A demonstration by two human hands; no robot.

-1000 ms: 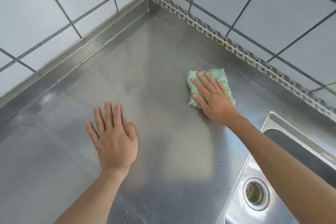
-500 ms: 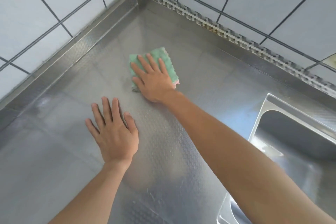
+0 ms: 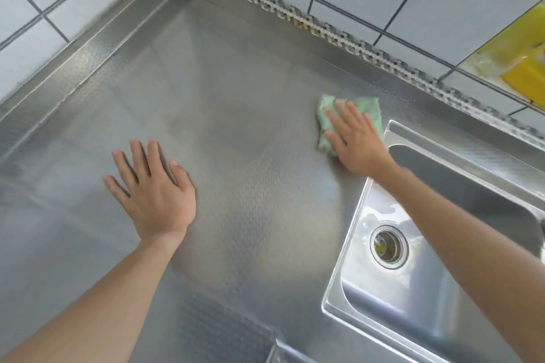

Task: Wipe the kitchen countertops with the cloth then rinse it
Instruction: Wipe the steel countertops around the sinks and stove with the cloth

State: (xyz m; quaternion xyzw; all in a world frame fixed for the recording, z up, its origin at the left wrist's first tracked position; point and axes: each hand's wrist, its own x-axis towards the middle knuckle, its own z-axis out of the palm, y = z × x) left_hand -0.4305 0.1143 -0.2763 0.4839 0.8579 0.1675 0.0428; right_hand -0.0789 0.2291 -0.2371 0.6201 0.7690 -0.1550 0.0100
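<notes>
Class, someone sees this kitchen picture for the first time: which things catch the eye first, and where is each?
The green cloth stands out, pressed flat under the right hand beside the sink's far corner. The left hand lies spread on the bare steel countertop. A yellow object shows at the right edge, on the tiled wall.

Cloth (image 3: 349,115) on countertop (image 3: 236,97) just left of sink (image 3: 392,300), under right hand (image 3: 358,138)

The scene is viewed from a single head-worn camera, aimed steeply down and forward. The bench (image 3: 224,115) is seen from close above, its tiled corner at the top and the sink (image 3: 392,312) at the lower right.
</notes>
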